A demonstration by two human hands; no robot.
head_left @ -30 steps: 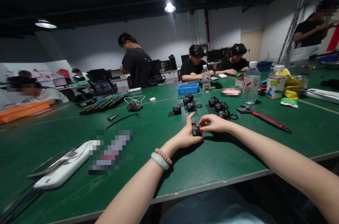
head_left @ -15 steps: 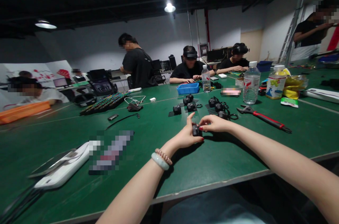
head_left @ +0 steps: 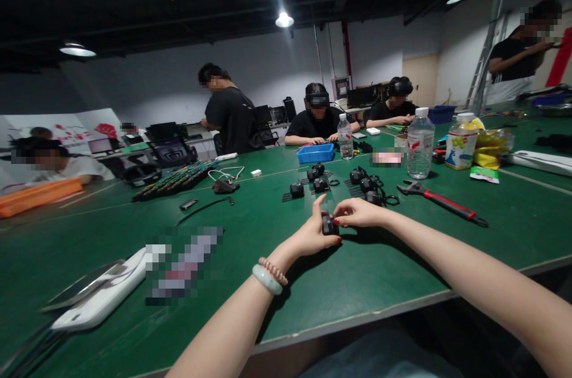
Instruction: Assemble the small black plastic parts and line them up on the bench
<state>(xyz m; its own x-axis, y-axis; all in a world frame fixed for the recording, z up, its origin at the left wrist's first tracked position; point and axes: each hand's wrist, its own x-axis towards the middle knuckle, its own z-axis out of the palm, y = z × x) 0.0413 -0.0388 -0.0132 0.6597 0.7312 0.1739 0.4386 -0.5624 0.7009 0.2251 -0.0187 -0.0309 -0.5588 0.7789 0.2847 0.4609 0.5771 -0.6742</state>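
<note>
My left hand (head_left: 309, 236) grips a small black block-shaped part (head_left: 329, 225) just above the green table (head_left: 313, 297), its index finger raised behind the part. On the right side of that part, my right hand (head_left: 361, 213) rests with curled fingers, the thumb and fingertips pinched against it. What lies between those fingertips is too small to make out. Beyond the hands stand several similar black parts (head_left: 297, 189) with thin dark strips. More black parts with rings (head_left: 370, 187) lie close past my right hand.
An adjustable wrench (head_left: 447, 202) lies to the right. Behind it stand a water bottle (head_left: 420, 145) and a juice bottle (head_left: 460, 145). A blue tray (head_left: 316, 153) sits further back. A white power strip (head_left: 105, 291) lies at left. People work across the table.
The whole view has shifted slightly. Both hands stay on the black part with almost the same grip.
</note>
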